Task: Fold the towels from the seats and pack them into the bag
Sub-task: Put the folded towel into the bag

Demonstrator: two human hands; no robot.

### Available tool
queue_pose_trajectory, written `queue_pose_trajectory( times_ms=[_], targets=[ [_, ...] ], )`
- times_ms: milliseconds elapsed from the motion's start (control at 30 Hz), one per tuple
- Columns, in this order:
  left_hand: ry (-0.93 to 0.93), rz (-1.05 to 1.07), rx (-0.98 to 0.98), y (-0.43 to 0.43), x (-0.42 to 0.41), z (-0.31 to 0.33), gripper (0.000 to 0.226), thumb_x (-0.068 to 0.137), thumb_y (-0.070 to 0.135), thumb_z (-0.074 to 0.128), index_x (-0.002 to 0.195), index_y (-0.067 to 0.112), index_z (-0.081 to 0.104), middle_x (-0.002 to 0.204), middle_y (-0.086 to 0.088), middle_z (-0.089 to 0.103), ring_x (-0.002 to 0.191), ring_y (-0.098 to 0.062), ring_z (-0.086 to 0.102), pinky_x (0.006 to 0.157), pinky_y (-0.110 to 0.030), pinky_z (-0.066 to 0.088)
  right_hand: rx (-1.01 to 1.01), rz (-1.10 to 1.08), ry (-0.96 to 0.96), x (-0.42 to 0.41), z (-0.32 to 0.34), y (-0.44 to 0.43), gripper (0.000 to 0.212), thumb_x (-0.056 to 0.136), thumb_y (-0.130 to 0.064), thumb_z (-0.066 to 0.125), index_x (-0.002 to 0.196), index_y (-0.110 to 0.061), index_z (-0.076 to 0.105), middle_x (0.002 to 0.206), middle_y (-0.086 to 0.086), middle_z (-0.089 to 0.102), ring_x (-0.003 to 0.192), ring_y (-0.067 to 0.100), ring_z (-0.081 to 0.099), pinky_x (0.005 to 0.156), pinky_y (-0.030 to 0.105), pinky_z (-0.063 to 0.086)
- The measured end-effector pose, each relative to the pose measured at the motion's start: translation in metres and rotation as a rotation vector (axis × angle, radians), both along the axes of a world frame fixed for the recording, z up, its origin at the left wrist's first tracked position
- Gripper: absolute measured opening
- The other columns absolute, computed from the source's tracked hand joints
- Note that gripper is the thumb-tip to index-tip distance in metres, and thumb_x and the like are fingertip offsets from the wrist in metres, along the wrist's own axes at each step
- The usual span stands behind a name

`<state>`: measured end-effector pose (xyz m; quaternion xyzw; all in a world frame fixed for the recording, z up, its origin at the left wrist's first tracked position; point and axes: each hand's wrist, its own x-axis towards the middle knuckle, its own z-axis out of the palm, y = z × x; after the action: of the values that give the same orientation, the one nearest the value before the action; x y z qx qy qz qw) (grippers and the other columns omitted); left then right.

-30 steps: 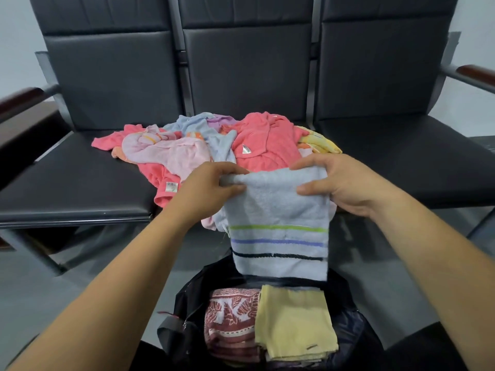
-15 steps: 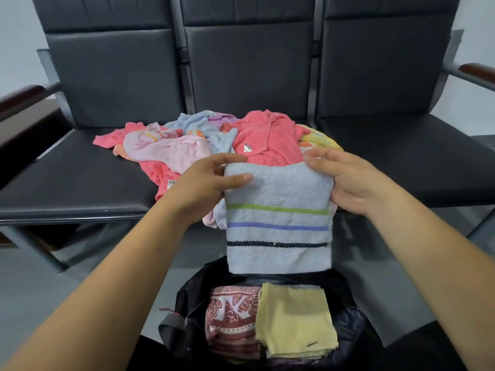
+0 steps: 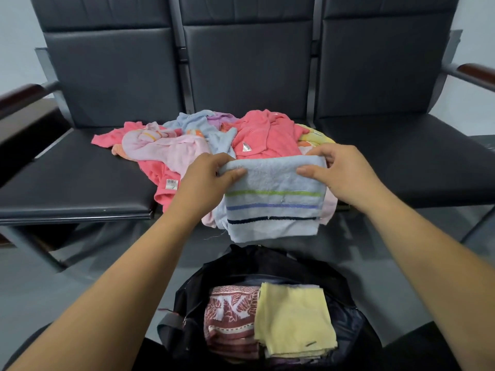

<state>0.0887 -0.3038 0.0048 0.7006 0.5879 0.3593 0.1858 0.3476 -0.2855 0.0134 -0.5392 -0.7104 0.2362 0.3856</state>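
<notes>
The folded blue striped towel (image 3: pixel 273 199) has lifted clear of the black bag (image 3: pixel 192 298) since 1 second ago. In the open bag lie a red patterned towel (image 3: pixel 230 314) and a folded yellow towel (image 3: pixel 292 319), side by side. The left hand (image 3: pixel 206 180) and right hand (image 3: pixel 345 172) each pinch the striped towel's top fold, thumbs in front and fingers curled behind. Beyond, a pile of unfolded towels (image 3: pixel 262 137) lies on a row of 3 black seats (image 3: pixel 80 178).

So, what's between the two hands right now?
In the head view, only the folded top edge of the blue striped towel spans the gap; the left hand and right hand each pinch one end.
</notes>
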Motion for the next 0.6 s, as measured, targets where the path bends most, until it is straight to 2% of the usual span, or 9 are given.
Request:
queue_pose_trajectory(
  times_ms=[67,133,200,267,333,367,433,533,600],
  targets=[
    [-0.074,0.013,0.011,-0.001,0.003,-0.001,0.014,0.098,0.038,0.063,0.087,0.028,0.063,0.093,0.0,0.052,0.079,-0.009,0.051,0.067,-0.018,0.04,0.042,-0.007,0.021,0.0,-0.001,0.0,0.016,0.085,-0.027,0.081,0.092,-0.016,0.071,0.085,-0.01,0.063,0.074,0.002,0.053,0.067,0.018,0.041],
    [-0.188,-0.028,0.008,-0.002,0.005,-0.003,0.023,0.1,0.035,0.059,0.081,0.022,0.057,0.086,0.0,0.052,0.071,-0.007,0.048,0.062,-0.018,0.038,-0.003,0.014,0.175,0.0,-0.004,0.0,0.015,0.088,-0.026,0.079,0.09,-0.015,0.07,0.084,-0.005,0.065,0.075,0.004,0.056,0.068,0.018,0.045],
    [-0.249,-0.071,-0.032,-0.003,0.006,-0.006,0.027,0.101,0.035,0.058,0.088,0.012,0.059,0.081,-0.01,0.056,0.07,-0.008,0.049,0.064,-0.03,0.044,-0.119,0.063,0.34,0.002,-0.01,-0.001,0.009,0.09,-0.025,0.076,0.088,-0.019,0.07,0.081,-0.01,0.07,0.077,0.004,0.063,0.07,0.022,0.05],
    [-0.261,-0.104,-0.073,-0.003,0.006,-0.013,0.031,0.099,0.04,0.06,0.093,0.01,0.063,0.091,-0.022,0.063,0.077,-0.016,0.056,0.077,-0.046,0.053,-0.202,0.081,0.414,0.006,-0.021,0.001,0.016,0.087,-0.032,0.079,0.087,-0.018,0.071,0.087,-0.002,0.074,0.084,0.014,0.069,0.077,0.034,0.056],
    [-0.283,-0.096,-0.127,-0.003,0.006,-0.024,0.032,0.093,0.048,0.063,0.093,0.016,0.065,0.095,-0.021,0.067,0.079,-0.023,0.063,0.082,-0.057,0.055,-0.259,0.068,0.454,0.011,-0.035,0.002,0.025,0.082,-0.035,0.082,0.087,-0.014,0.07,0.094,0.012,0.073,0.086,0.028,0.069,0.082,0.044,0.055],
    [-0.298,-0.088,-0.157,-0.003,0.005,-0.031,0.032,0.09,0.051,0.065,0.093,0.019,0.066,0.093,-0.019,0.069,0.081,-0.027,0.067,0.082,-0.059,0.056,-0.288,0.061,0.471,0.014,-0.043,0.001,0.021,0.084,-0.031,0.082,0.087,-0.014,0.069,0.09,0.011,0.072,0.084,0.029,0.067,0.081,0.045,0.054],
    [-0.293,-0.072,-0.229,-0.003,0.006,-0.049,0.031,0.089,0.051,0.067,0.093,0.021,0.068,0.089,-0.01,0.074,0.084,-0.03,0.072,0.079,-0.057,0.058,-0.37,0.038,0.465,0.02,-0.063,-0.001,0.016,0.087,-0.022,0.079,0.088,-0.01,0.068,0.085,0.007,0.071,0.081,0.024,0.066,0.078,0.042,0.054],
    [-0.224,-0.099,-0.317,-0.006,0.013,-0.082,0.022,0.094,0.044,0.067,0.088,0.023,0.067,0.066,0.011,0.066,0.061,-0.004,0.062,0.062,-0.033,0.052,-0.483,-0.002,0.406,0.027,-0.1,-0.011,0.024,0.087,-0.018,0.079,0.092,0.002,0.066,0.088,0.011,0.07,0.083,0.024,0.065,0.078,0.039,0.053],
    [-0.178,-0.12,-0.369,-0.012,0.019,-0.105,0.025,0.098,0.04,0.064,0.087,0.017,0.065,0.066,0.012,0.058,0.06,-0.002,0.053,0.062,-0.026,0.044,-0.549,-0.037,0.382,0.032,-0.128,-0.019,0.023,0.088,-0.016,0.078,0.087,0.002,0.065,0.088,0.011,0.066,0.082,0.024,0.06,0.073,0.036,0.049]
  ],
)
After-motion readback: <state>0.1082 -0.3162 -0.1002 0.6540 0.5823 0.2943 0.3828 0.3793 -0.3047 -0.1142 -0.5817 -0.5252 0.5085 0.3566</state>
